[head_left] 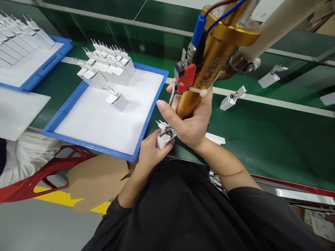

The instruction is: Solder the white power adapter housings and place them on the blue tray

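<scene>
My left hand (153, 148) is closed around an open white charger housing (165, 137) with two plug pins and small wired parts inside. It is at the table's front edge, beside the tray. My right hand (195, 120) is wrapped around a gold cylindrical tool (202, 75), just above the charger. A red and black switch (186, 77) with wires is strapped to the tool's side. The tool's lower end points down toward the charger; whether they touch is hidden by my thumb and palm.
A blue-rimmed tray (150, 115) at left holds several white chargers (115, 68), pins up. Another filled tray (39, 71) stands farther left. On the green table (274, 136), open chargers (228, 101) lie to the right, with a white strip (216, 138) near my right forearm. A red chair (52, 170) is below left.
</scene>
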Demonstrator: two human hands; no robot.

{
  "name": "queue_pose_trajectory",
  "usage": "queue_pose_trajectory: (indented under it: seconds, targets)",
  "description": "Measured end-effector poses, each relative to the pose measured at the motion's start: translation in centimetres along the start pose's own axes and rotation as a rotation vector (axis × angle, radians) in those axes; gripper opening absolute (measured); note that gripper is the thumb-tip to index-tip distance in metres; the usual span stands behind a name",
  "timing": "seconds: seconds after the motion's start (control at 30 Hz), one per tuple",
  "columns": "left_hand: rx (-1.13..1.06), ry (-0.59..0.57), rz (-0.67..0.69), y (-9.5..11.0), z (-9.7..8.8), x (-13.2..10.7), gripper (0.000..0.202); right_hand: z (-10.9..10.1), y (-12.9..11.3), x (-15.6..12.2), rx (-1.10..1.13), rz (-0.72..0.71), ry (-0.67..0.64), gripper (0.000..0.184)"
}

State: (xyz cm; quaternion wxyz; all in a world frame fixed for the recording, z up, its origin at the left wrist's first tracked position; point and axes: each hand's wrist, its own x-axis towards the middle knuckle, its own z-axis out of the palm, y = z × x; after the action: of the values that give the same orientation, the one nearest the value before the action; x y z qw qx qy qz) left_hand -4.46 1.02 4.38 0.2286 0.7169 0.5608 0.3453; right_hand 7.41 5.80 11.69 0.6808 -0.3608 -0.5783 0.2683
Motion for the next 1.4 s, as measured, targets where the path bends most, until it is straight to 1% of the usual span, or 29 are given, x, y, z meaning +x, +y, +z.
queue_pose_trajectory:
  seconds: [0.13,0.2,0.33,0.5,0.7,0.77,0.87,1.0,1.07,1.13,1.27,1.33,1.4]
  targets:
    - [0.018,0.008,0.018,0.2,-0.1,0.0,0.031,-0.2,0.6,0.0,0.004,-0.044,0.01,0.031]
    - [0.024,0.007,0.02,0.2,-0.1,0.0,0.031,-0.3,0.7,0.0,0.009,-0.056,0.007,0.029]
    - [0.023,-0.009,0.013,0.2,-0.1,0.0,0.03,-0.3,0.7,0.1,-0.009,-0.056,-0.029,0.033]
    - [0.007,-0.02,0.005,0.3,-0.1,0.0,0.029,-0.3,0.6,0.0,-0.004,-0.027,0.002,0.033]
    - [-0.05,-0.031,0.001,0.0,-0.1,0.0,0.027,-0.1,0.0,0.0,0.024,0.02,-0.03,0.046]
    - [-0.08,-0.032,-0.01,-0.4,0.3,0.0,0.027,-0.1,-0.2,0.0,0.043,0.037,-0.042,0.049]
    - [-0.173,-0.047,-0.054,-0.8,1.4,-0.1,0.027,0.0,-0.5,-0.1,0.051,0.085,-0.052,0.054]
    - [-0.354,-0.077,-0.106,-0.3,2.9,-0.3,0.032,0.3,-1.0,-0.5,0.046,0.144,-0.068,0.058]
    - [-0.396,-0.054,-0.101,0.3,3.4,-0.4,0.032,0.5,-1.1,-0.6,0.039,0.131,-0.061,0.056]
    - [-0.422,-0.008,-0.076,0.7,3.8,-0.5,0.033,0.5,-1.0,-0.8,0.025,0.1,-0.061,0.053]
    - [-0.484,0.084,-0.06,0.8,4.5,-0.6,0.039,0.3,-0.4,-0.9,0.022,0.028,-0.084,0.043]
    - [-0.511,0.098,-0.087,0.8,4.8,-0.8,0.042,0.2,-0.2,-0.9,0.038,-0.002,-0.09,0.041]
    - [-0.53,0.087,-0.121,0.9,4.9,-0.9,0.043,0.2,-0.1,-0.9,0.047,-0.009,-0.093,0.046]
